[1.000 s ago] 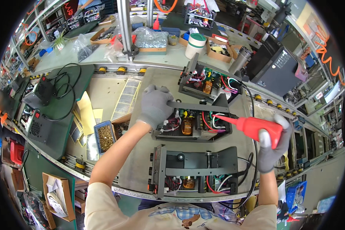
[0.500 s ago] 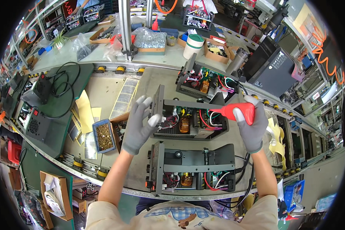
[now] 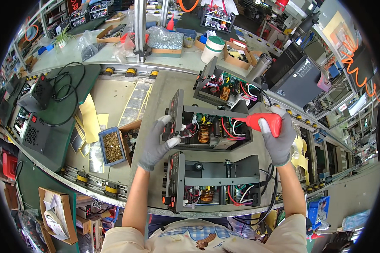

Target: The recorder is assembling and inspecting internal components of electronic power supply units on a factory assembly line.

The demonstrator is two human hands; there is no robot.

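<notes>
My right hand (image 3: pixel 279 141), in a grey glove, is wrapped round a red squeeze bottle (image 3: pixel 266 122). Its narrow nozzle points left over the coloured wires at the right end of the middle electrical unit (image 3: pixel 215 143). That unit is an open black chassis with a copper coil, circuit board and top bar. My gloved left hand (image 3: pixel 156 145) grips its upright front panel (image 3: pixel 177 111), thumb at the near edge and fingers on the outer face. A similar unit (image 3: pixel 215 181) lies nearer to me, and another (image 3: pixel 230 90) farther off.
A blue tray of small brass-coloured parts (image 3: pixel 112 146) sits left, beside a cardboard box and yellow sheets (image 3: pixel 90 118). Black cables (image 3: pixel 268 198) hang at the near right. A white cup with a green lid (image 3: pixel 213 49) and a black computer case (image 3: pixel 302 80) stand beyond.
My left hand has gone from open beside the front panel to gripping it. The middle unit looks slightly turned. My right hand holds the bottle at nearly the same spot.
</notes>
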